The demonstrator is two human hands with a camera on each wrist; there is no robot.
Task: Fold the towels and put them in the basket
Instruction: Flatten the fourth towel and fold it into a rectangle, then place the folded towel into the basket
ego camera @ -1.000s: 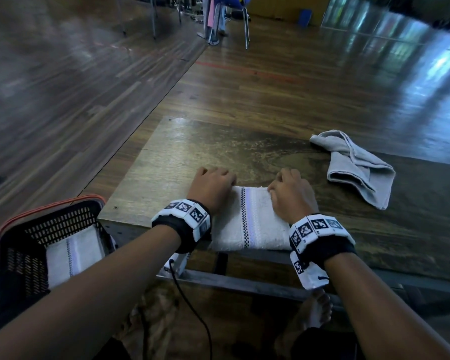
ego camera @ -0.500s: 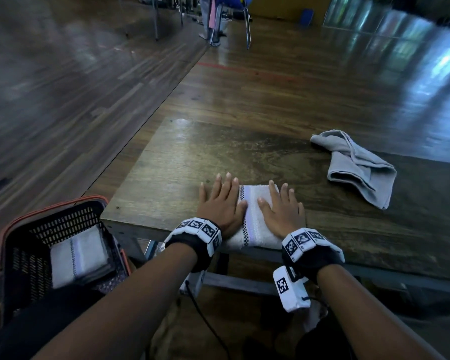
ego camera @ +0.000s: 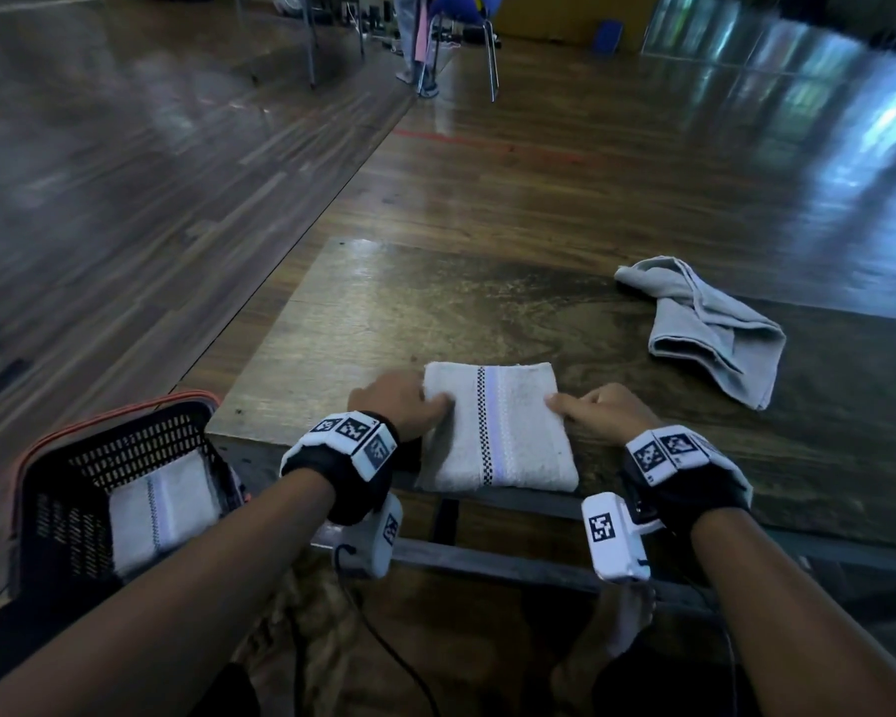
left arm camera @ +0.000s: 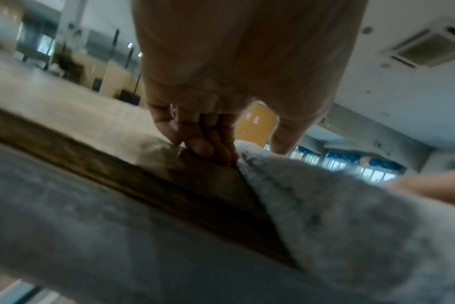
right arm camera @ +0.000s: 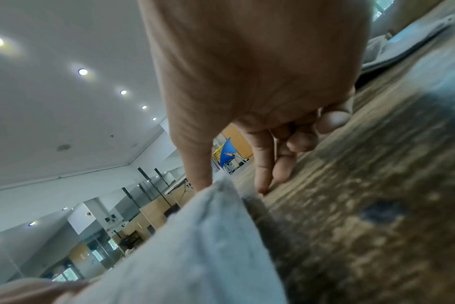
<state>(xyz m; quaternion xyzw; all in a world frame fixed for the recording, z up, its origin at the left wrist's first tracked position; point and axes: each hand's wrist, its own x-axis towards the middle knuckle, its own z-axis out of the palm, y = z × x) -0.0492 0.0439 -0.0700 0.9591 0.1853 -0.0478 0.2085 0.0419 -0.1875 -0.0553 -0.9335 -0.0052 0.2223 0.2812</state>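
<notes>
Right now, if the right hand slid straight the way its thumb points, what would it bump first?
Probably the folded white towel: the right hand sits at its right edge, thumb already on it, pointing toward the left hand.

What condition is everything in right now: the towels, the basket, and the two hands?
Striped white towel: folded flat, at the table's near edge.
Grey towel: crumpled, unfolded, on the table to the right.
Towel in basket: folded, lying inside.
Basket: beside the table, holding one towel.
Left hand: pinching the striped towel's left edge.
Right hand: pinching its right edge.
</notes>
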